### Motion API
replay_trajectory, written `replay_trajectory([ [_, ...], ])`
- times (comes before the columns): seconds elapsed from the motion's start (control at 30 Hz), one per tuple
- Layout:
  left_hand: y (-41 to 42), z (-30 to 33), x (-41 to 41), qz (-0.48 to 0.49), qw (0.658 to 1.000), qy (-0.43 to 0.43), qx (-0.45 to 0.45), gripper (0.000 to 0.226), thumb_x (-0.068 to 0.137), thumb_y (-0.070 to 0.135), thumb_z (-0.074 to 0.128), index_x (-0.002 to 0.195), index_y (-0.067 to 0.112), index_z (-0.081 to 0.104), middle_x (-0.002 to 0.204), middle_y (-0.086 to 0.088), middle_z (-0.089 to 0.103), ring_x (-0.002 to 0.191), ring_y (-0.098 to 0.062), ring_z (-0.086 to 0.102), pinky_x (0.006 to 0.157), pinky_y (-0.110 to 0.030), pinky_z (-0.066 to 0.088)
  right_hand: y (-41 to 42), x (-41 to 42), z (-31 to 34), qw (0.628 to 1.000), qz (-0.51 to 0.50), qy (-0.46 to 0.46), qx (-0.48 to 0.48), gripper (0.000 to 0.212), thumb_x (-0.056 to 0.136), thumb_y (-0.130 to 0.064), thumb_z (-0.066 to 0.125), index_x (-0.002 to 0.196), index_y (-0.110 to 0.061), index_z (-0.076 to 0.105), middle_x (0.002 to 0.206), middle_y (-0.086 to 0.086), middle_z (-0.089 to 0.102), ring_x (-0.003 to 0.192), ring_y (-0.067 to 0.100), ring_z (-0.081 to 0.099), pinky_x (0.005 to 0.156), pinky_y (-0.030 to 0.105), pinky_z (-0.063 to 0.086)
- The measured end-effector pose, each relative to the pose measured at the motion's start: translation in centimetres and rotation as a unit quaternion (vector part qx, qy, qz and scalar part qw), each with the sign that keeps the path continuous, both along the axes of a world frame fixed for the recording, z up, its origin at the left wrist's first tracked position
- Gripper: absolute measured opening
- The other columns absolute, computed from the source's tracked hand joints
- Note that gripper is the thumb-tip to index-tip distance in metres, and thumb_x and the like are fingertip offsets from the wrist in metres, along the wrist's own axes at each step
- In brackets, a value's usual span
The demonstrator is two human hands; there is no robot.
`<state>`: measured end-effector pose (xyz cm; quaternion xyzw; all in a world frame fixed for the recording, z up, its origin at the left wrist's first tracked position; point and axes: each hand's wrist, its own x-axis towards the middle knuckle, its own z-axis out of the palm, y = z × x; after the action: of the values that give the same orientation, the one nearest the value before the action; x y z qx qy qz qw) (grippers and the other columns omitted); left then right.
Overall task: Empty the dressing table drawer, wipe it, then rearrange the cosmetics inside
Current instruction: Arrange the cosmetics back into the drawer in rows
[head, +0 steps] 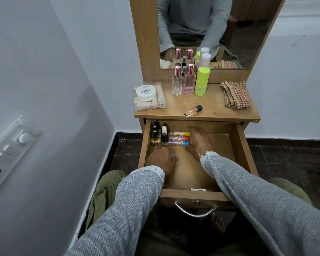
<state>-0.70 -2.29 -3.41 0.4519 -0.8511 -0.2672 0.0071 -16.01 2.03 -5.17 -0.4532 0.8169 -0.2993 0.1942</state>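
With both my hands in the open drawer [247, 145], the left hand [160, 159] loosely open near its front-left, my right hand [197, 140] flat against three tubes [179, 138] at its back-left beside the polish bottles [160, 135], I'd nudge them gently into line.

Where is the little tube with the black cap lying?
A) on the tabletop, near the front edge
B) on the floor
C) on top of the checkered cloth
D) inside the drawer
A: the tube with the black cap lies on its side on the tabletop, near the front edge above the open drawer.
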Motion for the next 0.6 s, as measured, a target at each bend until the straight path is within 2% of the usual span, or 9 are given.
replay_trajectory([
  [0.2, 0.0, 0.0, 0.0, -0.008, 1.000, -0.003, -0.006, 0.045, 0.093, 0.034, 0.058, 0.131, 0.011, 0.053, 0.132, -0.009, 0.055, 0.119, -0.025, 0.054, 0.100, -0.035, 0.046, -0.1, -0.1, -0.3, 1.000, -0.007, 0.005, -0.009, 0.071, 0.071, 0.005, 0.074, 0.133, -0.016, 0.046, 0.128, 0.008, 0.047, 0.106, 0.022, 0.056, 0.096, 0.033, 0.049],
  [0.23, 0.0, 0.0, 0.0, -0.010, 1.000, -0.005, -0.007, 0.045, 0.093, 0.034, 0.057, 0.131, 0.011, 0.052, 0.132, -0.009, 0.055, 0.119, -0.025, 0.054, 0.100, -0.035, 0.045, -0.1, -0.2, -0.5, 1.000, -0.011, -0.021, -0.014, 0.065, 0.073, 0.004, 0.073, 0.130, -0.017, 0.049, 0.124, 0.006, 0.050, 0.103, 0.020, 0.058, 0.094, 0.033, 0.050],
  [0.3, 0.1, 0.0, -0.1, -0.013, 1.000, -0.009, -0.008, 0.045, 0.094, 0.035, 0.057, 0.131, 0.010, 0.052, 0.132, -0.009, 0.055, 0.119, -0.025, 0.054, 0.100, -0.035, 0.045, -0.1, -0.3, -0.3, 0.996, -0.021, -0.083, -0.023, 0.038, 0.083, -0.003, 0.066, 0.113, -0.025, 0.058, 0.117, 0.005, 0.058, 0.090, 0.015, 0.064, 0.084, 0.032, 0.056],
  [0.37, 0.2, 0.0, -0.1, -0.018, 1.000, -0.011, -0.009, 0.046, 0.094, 0.037, 0.056, 0.131, 0.010, 0.052, 0.132, -0.010, 0.056, 0.119, -0.025, 0.055, 0.099, -0.034, 0.045, -0.2, -0.3, -0.1, 0.997, -0.031, -0.074, -0.008, 0.021, 0.089, -0.012, 0.059, 0.101, -0.029, 0.060, 0.113, 0.008, 0.063, 0.083, 0.014, 0.067, 0.078, 0.032, 0.057],
  [0.4, 0.2, 0.1, -0.1, -0.021, 1.000, -0.011, -0.009, 0.047, 0.094, 0.037, 0.056, 0.131, 0.010, 0.052, 0.132, -0.010, 0.056, 0.119, -0.025, 0.055, 0.099, -0.034, 0.045, -0.2, -0.4, -0.1, 0.997, -0.028, -0.077, 0.004, 0.024, 0.089, -0.012, 0.060, 0.108, -0.026, 0.059, 0.115, 0.009, 0.063, 0.088, 0.017, 0.066, 0.083, 0.035, 0.056],
  [0.5, 0.4, 0.2, -0.2, -0.036, 0.999, -0.008, -0.011, 0.046, 0.094, 0.036, 0.056, 0.132, 0.010, 0.051, 0.132, -0.010, 0.056, 0.120, -0.026, 0.054, 0.100, -0.035, 0.044, -0.4, -0.6, -0.3, 1.000, 0.001, -0.022, 0.016, 0.054, 0.081, -0.004, 0.067, 0.129, -0.018, 0.047, 0.119, 0.010, 0.060, 0.099, 0.023, 0.061, 0.092, 0.040, 0.051],
  [0.53, 0.4, 0.2, -0.2, -0.041, 0.999, -0.008, -0.011, 0.046, 0.095, 0.036, 0.056, 0.133, 0.010, 0.051, 0.133, -0.010, 0.056, 0.120, -0.026, 0.054, 0.101, -0.035, 0.044, -0.4, -0.8, -0.5, 0.999, 0.014, 0.003, 0.036, 0.056, 0.080, -0.005, 0.068, 0.131, -0.016, 0.045, 0.120, 0.011, 0.059, 0.102, 0.026, 0.060, 0.093, 0.042, 0.050],
  [0.6, 0.5, 0.3, -0.1, -0.050, 0.999, -0.009, -0.011, 0.047, 0.095, 0.035, 0.056, 0.134, 0.011, 0.050, 0.133, -0.009, 0.056, 0.121, -0.026, 0.054, 0.101, -0.034, 0.044, -0.6, -1.1, -0.8, 0.997, 0.034, 0.048, 0.049, 0.046, 0.083, -0.012, 0.066, 0.126, -0.011, 0.050, 0.116, 0.012, 0.060, 0.106, 0.031, 0.060, 0.094, 0.046, 0.048],
])
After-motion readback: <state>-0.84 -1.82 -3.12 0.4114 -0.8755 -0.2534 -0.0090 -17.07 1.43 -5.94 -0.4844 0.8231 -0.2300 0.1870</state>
